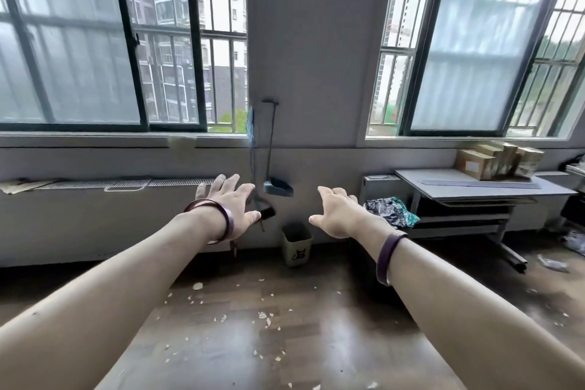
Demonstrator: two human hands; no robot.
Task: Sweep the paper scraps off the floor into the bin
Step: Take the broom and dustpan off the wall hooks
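Small white paper scraps [240, 317] lie scattered over the dark wooden floor in front of me. A small olive-green bin [297, 244] stands on the floor against the wall pillar. Above it a grey long-handled dustpan [278, 188] leans on the pillar, and a broom with a blue-wrapped handle [252, 136] stands just left of it. My left hand [229, 204] is stretched forward with spread fingers, in front of the broom's lower part, holding nothing. My right hand [337, 212] reaches forward too, fingers relaxed and empty, to the right of the dustpan.
A grey table [474, 187] with cardboard boxes [497, 160] stands at the right, with crumpled dark and teal plastic bags [391, 210] beside it. A low radiator cover [126, 184] runs along the left wall under the windows. More litter [552, 263] lies at the far right.
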